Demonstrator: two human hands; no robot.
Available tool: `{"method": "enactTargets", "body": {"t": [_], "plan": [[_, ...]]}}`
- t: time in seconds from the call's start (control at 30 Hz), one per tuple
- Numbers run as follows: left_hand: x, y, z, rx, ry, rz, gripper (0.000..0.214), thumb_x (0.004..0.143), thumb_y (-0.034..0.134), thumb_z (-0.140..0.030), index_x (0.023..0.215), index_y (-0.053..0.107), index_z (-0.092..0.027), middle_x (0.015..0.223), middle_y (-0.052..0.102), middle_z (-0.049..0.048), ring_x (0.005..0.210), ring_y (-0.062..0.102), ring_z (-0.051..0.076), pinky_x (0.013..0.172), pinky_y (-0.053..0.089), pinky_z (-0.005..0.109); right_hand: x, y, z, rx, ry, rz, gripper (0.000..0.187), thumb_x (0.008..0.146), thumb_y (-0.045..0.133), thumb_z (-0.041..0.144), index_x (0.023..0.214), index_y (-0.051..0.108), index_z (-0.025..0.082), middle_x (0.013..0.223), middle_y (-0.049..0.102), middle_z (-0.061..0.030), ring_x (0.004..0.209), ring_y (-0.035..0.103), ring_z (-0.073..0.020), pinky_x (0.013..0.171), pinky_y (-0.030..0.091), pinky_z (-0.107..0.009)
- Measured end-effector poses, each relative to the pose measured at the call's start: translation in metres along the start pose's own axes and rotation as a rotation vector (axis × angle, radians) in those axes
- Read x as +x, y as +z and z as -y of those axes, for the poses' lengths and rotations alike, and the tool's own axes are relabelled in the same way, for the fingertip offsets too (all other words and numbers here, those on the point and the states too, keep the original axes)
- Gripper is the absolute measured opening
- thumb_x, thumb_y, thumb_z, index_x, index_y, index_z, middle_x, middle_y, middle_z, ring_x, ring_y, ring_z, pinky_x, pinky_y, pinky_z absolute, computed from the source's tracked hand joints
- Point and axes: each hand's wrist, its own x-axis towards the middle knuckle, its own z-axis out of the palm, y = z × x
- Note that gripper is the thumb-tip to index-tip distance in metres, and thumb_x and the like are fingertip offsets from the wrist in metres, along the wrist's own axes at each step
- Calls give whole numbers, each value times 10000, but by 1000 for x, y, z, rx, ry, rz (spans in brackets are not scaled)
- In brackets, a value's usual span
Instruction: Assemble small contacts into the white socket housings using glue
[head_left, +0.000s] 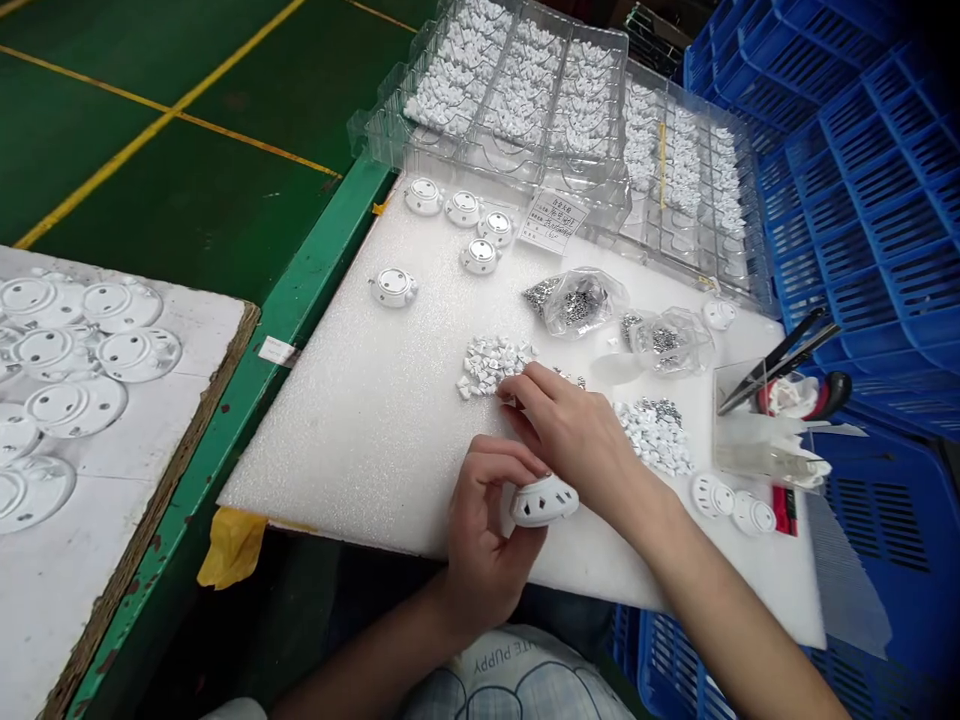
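One white plastic socket housing [544,502] clenched in the left grip [484,530], just above a white foam sheet [337,470]. Right grip [570,435] curled against a heap of small white parts [487,365], its hold impossible to tell.

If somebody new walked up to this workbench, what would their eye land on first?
Probably the two hands at the middle of the white foam board: the left hand grips a white round socket housing, and the right hand sits beside a heap of small white parts. Beyond them, a clear plastic tray packed with white parts stands out, while blue plastic crates fill the right side.
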Motion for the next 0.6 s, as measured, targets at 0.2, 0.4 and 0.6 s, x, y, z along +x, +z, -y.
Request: {"method": "enactTargets", "body": {"t": [0.2, 0.4, 0.6], "plan": [[-1, -1, 0, 28, 33, 36, 83, 983, 660, -255, 1034, 604, -221, 937, 624, 48, 867, 637, 176, 720, 565, 281, -3, -5, -3, 11, 41, 47, 138, 999, 531, 177, 947, 659, 173, 879, 661, -31, 679, 524, -132, 508, 257, -269], [0, -2, -1, 60, 29, 46, 82, 991, 656, -277, 1027, 606, -222, 930, 630, 41, 856, 645, 172, 742, 571, 285, -26, -6, -9, 48, 0, -106, 229, 1032, 472, 192, 929, 676, 190, 801, 649, -24, 632, 559, -124, 499, 310, -269], [1, -1, -1, 50, -53, 143, 86, 979, 661, -212, 1047, 611, -227, 966, 647, 54, 900, 683, 193, 782, 595, 326, -89, -6, -18, 202, 82, -192, 112, 997, 589, 187, 1039, 691, 206, 878, 684, -39, 756, 664, -150, 647, 520, -267]]}}
